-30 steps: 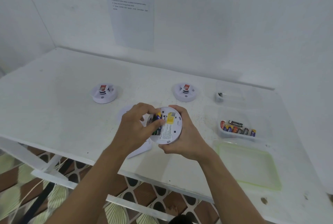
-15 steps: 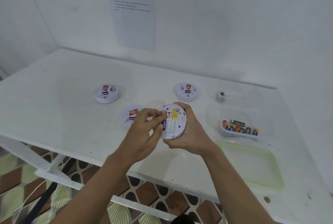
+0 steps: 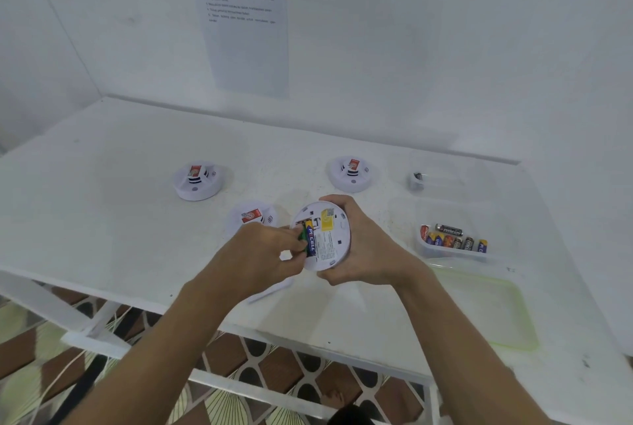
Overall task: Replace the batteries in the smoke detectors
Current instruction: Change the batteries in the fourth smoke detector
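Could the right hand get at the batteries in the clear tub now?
Probably not straight away: the right hand grips the upturned smoke detector while the left hand pinches a green battery at its compartment. The way itself looks free: the tub is uncovered, with bare table between.

Head camera looks forward-down, near the table (image 3: 102, 219).

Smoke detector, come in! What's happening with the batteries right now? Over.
Right grip holds smoke detector, back up. Left grip pinches green battery, beside blue battery. Nothing blocking; spare batteries in tray, right.
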`<state>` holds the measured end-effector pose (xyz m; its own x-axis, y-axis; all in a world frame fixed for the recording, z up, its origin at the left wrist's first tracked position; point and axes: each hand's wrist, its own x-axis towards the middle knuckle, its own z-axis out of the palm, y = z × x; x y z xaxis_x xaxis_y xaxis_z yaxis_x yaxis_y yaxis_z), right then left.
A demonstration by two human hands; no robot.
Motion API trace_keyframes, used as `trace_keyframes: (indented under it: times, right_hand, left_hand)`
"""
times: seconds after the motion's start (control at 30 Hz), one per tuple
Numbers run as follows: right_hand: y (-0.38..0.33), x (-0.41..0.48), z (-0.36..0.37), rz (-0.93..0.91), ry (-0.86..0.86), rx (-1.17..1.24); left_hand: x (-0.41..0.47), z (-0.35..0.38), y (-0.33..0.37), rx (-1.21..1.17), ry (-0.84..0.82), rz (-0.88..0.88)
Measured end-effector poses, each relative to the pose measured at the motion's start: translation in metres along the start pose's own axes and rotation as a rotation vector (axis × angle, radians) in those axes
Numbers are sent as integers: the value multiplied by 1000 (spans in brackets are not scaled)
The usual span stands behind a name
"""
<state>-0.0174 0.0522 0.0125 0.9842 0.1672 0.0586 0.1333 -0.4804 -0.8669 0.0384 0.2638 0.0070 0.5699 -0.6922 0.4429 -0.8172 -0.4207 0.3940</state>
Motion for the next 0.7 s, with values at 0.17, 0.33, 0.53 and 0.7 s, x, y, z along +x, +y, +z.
trace_keyframes:
  times: [0.17, 0.33, 0.53, 0.7]
  right_hand:
    - [-3, 0, 1, -7, 2, -8]
    - [-4, -2, -2, 5, 4, 4]
    - [-2, -7, -2, 10, 28, 20]
    - [0, -8, -3, 14, 68, 49]
  left_hand:
    - [3, 1, -1, 99, -10, 22]
    - [2, -1, 0, 94, 16, 90]
    - [0, -2, 5, 120, 135, 170]
    - [0, -13, 0, -36, 45, 119]
